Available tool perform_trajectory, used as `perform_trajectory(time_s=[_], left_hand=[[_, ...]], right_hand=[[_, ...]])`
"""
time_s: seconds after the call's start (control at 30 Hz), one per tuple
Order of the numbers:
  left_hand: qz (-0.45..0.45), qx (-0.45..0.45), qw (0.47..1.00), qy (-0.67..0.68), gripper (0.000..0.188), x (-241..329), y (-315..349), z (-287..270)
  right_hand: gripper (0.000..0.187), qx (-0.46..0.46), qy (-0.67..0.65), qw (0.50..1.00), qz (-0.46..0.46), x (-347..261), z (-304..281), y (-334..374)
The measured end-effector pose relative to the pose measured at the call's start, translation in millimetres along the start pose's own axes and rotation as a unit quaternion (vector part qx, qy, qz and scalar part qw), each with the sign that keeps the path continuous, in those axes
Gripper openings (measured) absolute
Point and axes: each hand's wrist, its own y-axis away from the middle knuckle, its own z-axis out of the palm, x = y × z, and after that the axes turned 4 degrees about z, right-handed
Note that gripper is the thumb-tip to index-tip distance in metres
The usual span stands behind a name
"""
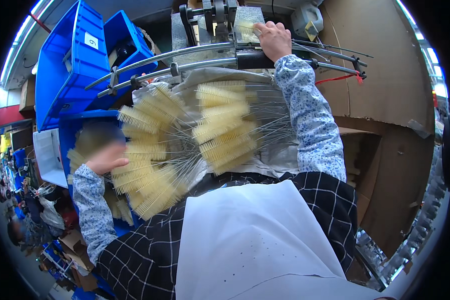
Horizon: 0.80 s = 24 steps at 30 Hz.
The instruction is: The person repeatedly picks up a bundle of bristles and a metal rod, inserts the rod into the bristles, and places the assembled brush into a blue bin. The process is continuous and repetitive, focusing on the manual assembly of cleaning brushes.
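One brush (245, 27) seems underway, pinched in the right hand (275, 41); which heaped brushes (226, 114) are done I can't tell, nor if the left hand (107, 159) grips.

Rumpled grey-white cloth (202, 75), carrying a stack of cream bristle brushes (224, 124), wire stems (275, 126) pointing right, another fanned heap (146, 150) alongside at left

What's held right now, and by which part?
Right hand: a yellow-bristled brush, gripped by the stem end, just right of its visible bristles. Left hand: blurred at the fingertips, so its hold can't be told.
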Motion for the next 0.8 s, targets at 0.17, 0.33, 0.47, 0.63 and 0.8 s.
perform_trajectory(time_s=[0.17, 0.33, 0.47, 0.63, 0.8], left_hand=[[0.034, 0.013, 0.999, 0.017, 0.045, 12.0, 0.3, 6.8], [0.121, 0.071, 0.990, 0.015, 0.035, 24.9, 4.8, 2.6], [0.111, 0.094, 0.985, 0.092, 0.024, 49.2, 8.8, 1.1], [0.147, 0.148, 0.975, 0.072, 0.023, 63.1, 18.0, 0.2], [0.294, 0.173, 0.934, 0.106, 0.027, 84.9, 16.6, -0.5]], right_hand=[[0.026, -0.029, 0.005, 0.999, 0.026, -5.2, 2.7, -6.6], [0.027, -0.039, -0.036, 0.999, 0.007, -4.7, 3.0, -8.6], [0.028, -0.049, -0.053, 0.997, 0.004, -2.0, 10.5, -11.4], [0.032, -0.060, -0.032, 0.998, -0.009, -1.1, 13.9, -20.7], [0.036, -0.014, -0.010, 0.998, -0.061, 10.0, 39.2, -34.4]])
